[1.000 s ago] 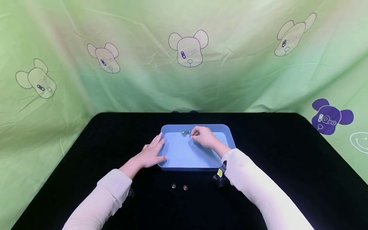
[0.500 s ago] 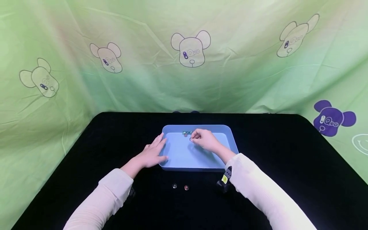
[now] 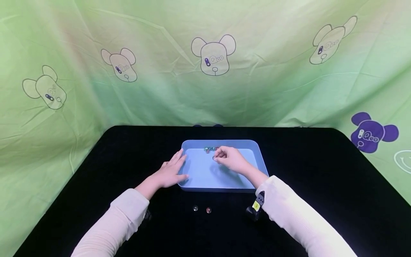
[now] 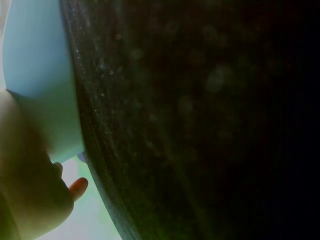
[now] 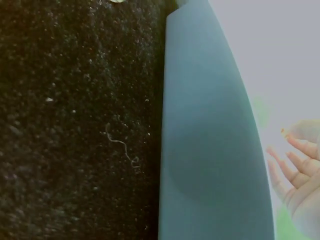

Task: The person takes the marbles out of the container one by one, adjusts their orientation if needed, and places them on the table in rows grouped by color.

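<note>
A shallow light-blue tray (image 3: 205, 175) sits on a black-covered table. My left hand (image 3: 168, 174) rests with spread fingers on the tray's left rim; the left wrist view shows part of that hand (image 4: 35, 185) beside the tray wall. Over the tray, my right hand (image 3: 232, 159) pinches a small clear glass marble (image 3: 213, 158) between thumb and fingertips. Just beyond the fingers, several green and reddish marbles (image 3: 207, 149) lie in a row along the tray's far side. In the right wrist view the right hand (image 5: 302, 185) shows past the tray wall, its marble too washed out to make out.
In front of the tray, a clear marble (image 3: 195, 208) and a reddish marble (image 3: 208, 210) lie on the black cloth (image 3: 179, 235). A green curtain (image 3: 160, 100) with bear prints hangs behind the table.
My right hand has drawn slightly nearer and to the right with the pinched marble, away from the row. A reddish marble at the row's right end now shows. My left hand stays put.
</note>
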`<state>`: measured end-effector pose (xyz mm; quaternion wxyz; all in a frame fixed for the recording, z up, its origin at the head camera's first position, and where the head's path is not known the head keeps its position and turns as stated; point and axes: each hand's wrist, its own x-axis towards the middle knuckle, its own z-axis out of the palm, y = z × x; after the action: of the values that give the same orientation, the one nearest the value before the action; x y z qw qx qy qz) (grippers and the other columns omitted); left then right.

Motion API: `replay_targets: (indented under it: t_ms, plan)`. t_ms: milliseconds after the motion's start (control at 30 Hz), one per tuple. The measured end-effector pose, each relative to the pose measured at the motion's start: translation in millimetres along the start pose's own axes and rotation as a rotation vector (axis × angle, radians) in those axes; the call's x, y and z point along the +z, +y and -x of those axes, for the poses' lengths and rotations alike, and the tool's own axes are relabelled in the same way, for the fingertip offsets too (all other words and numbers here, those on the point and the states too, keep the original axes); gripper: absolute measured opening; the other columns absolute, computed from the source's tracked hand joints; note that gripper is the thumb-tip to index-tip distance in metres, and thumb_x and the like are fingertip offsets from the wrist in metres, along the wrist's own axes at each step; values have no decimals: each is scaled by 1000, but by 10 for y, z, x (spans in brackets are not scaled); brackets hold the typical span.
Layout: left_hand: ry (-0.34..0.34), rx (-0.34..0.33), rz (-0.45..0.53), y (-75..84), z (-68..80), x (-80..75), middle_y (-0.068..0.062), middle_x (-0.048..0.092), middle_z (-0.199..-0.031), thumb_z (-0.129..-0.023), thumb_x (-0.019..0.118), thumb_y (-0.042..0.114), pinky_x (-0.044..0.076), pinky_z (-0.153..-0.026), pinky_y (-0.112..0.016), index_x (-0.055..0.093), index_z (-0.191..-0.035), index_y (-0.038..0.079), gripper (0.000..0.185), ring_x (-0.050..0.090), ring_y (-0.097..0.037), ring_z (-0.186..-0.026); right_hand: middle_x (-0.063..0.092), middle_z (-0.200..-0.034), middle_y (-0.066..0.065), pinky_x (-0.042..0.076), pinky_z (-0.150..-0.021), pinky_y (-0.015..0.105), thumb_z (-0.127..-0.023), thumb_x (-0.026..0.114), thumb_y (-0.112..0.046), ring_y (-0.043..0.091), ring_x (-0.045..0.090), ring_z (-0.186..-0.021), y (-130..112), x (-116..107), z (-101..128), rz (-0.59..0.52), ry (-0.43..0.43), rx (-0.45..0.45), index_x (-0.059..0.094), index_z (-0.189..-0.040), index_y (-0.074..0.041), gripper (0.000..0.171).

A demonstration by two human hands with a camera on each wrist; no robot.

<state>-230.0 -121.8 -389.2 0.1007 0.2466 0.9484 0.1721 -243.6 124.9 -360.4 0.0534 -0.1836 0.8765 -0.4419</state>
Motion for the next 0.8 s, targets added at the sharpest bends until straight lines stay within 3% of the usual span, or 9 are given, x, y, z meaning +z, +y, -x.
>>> replay_targets:
  t_ms: [467,567,700,800]
  plan:
    - [0,-1,-2,24,25,-8,-7,-4,-144,-84,48,43,18,-93,-48,17,-138,5,73,0,-22,-130,60,-80,5,44,-60,27,-81,58,-10,15,55,-69,-25,-24,152,-55,-28,-49,58,-87,-1,10]
    - [-1,-5,-5,23,18,-3,-7,-4,-144,-84,47,44,18,-93,-48,17,-138,5,72,-1,-22,-130,61,-82,9,44,-61,29,-81,57,-6,19,56,-71,-180,-68,244,-59,-27,-59,57,-88,2,10]
    - [-2,-10,-12,13,4,2,-7,-5,-144,-85,46,44,18,-93,-49,17,-138,6,72,-1,-22,-130,61,-82,8,45,-62,29,-81,57,-6,18,57,-71,-214,-89,285,-65,-20,-61,57,-88,1,10]
    - [-3,-14,-20,9,-1,8,-7,-5,-144,-85,46,44,18,-93,-49,17,-138,6,71,-1,-22,-130,61,-81,3,45,-62,27,-81,59,-10,13,56,-70,-84,-65,272,-68,-18,-70,58,-88,-2,11]
